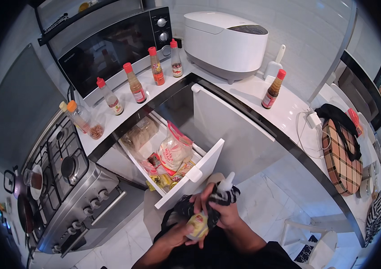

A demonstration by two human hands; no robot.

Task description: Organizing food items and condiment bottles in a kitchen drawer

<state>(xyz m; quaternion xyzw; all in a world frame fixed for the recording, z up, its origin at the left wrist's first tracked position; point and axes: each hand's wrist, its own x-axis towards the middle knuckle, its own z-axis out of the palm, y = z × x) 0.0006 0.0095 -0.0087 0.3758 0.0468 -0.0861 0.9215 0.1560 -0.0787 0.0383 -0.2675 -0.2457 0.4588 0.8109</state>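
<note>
A squeeze bottle [198,223] with a pale yellow label and a white nozzle cap leans over my lap. My left hand [176,232] grips it around its lower end. Bunched against the bottle's upper part is a dark, white-striped cloth [232,196], held in my right hand [226,212]. Just beyond my hands stands a pulled-out white drawer [207,155]. Inside it lie a plastic bag of white powder [176,153], a clear pack of pale food [140,132] and several yellow packets [162,180].
Several red-capped sauce bottles [135,85] line the counter before a microwave [109,47]. One more sauce bottle [271,92] stands right of a white rice cooker [226,47]. To the left is a gas stove [72,188]; a plaid bag [341,156] and a charger [313,119] lie at right.
</note>
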